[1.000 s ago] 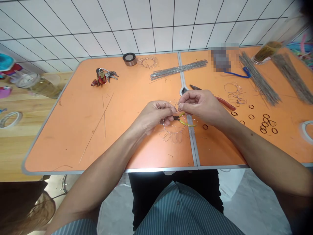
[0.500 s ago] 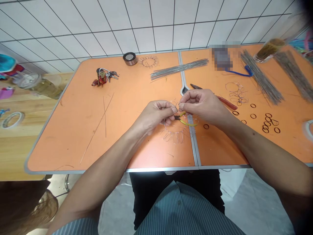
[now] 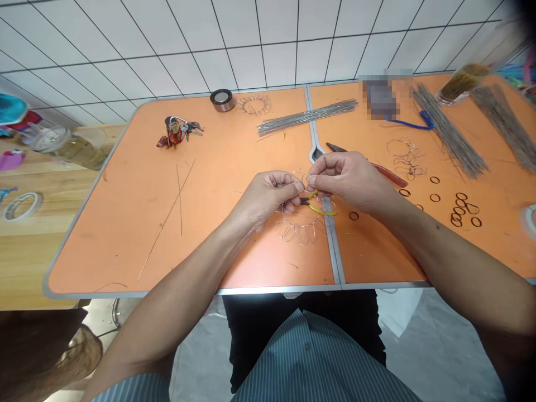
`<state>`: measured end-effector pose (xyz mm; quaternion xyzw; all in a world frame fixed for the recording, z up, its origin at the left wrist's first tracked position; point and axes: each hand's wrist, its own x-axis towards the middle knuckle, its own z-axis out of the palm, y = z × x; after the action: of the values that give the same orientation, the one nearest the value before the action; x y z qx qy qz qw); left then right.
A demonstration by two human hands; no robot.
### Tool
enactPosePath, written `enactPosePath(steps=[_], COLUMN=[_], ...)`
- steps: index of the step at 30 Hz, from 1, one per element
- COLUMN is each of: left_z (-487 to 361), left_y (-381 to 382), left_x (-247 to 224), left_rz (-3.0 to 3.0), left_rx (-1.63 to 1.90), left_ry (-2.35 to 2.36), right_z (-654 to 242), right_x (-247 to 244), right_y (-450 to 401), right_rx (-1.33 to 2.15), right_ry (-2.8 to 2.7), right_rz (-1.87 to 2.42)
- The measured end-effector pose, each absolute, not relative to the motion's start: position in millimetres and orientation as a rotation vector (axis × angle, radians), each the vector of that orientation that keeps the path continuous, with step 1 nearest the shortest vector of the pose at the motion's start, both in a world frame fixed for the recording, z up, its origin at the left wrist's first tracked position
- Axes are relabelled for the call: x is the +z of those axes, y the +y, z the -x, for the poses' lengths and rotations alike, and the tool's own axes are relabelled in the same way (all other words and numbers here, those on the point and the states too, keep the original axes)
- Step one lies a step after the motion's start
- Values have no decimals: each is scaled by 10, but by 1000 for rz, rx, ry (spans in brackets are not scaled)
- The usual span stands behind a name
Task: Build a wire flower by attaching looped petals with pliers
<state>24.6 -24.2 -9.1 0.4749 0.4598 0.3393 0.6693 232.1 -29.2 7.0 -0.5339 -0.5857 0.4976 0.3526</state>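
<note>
Thin wire bent into a ring with petal-like loops, a wire ring point(image 3: 298, 225), hangs below my fingers at the middle of the table. My left hand point(image 3: 274, 195) is closed, pinching the upper part of this wire ring between thumb and forefinger. Close beside it, my right hand point(image 3: 345, 178) also pinches at the wire, thumb against forefinger; the fine end between its fingertips is hard to see. Small pliers with yellow handles point(image 3: 321, 211) lie beneath both hands, partly covered. Larger pliers with red handles point(image 3: 389, 174) lie behind my right hand, partly hidden by it.
A bundle of straight wires point(image 3: 307, 118), a tape roll point(image 3: 222, 100), a second wire ring point(image 3: 254, 105) and keys point(image 3: 180, 132) lie toward the back. Several small dark rings point(image 3: 458, 209) and wire bundles point(image 3: 450, 131) are at right. Two loose wires point(image 3: 167, 216) cross at left.
Both hands stay nearly in place with the wire ring between them. The ring's lower loops have shifted very slightly; the view has moved a little.
</note>
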Motion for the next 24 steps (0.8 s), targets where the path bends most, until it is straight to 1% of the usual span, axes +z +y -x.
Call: enactPosePath(steps=[17, 24], left_z=[-210, -215], left_y=[-268, -272], left_x=[-97, -87], left_rz=[-1170, -1150], left_rx=[756, 833], left_ry=[975, 914], right_z=[-2303, -2271], right_x=[107, 106], right_y=[-321, -329], right_rx=[1178, 1184], right_ry=[-1556, -1561], right_rz=[1426, 1402])
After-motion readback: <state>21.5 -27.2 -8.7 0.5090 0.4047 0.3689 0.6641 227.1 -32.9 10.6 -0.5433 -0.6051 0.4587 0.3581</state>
